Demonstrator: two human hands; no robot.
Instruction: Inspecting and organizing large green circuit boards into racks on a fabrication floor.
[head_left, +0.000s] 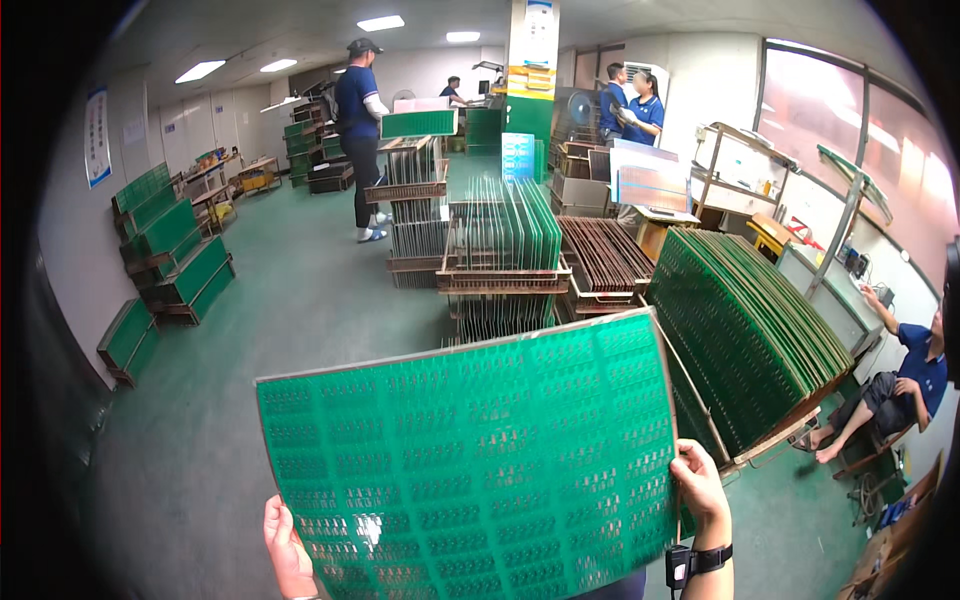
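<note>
A large green circuit board panel (480, 450), patterned with rows of small shiny pads, is held up in front of me, tilted so its face is toward me. My left hand (285, 545) grips its lower left edge, with the fingers partly behind the panel. At the right edge, my right hand (703, 490) pinches the panel between thumb and fingers; a black band with a small box is on that wrist. Just beyond the panel stands a rack of upright green panels (510, 225). Its lower edge runs down out of the picture.
Large green panels (750, 330) lean in a dense row at right, beside a brown slotted rack (605, 250). A seated person (905, 380) is at far right. Another person (360, 130) stands by a rack ahead. Green panel stacks (165, 240) line the left wall.
</note>
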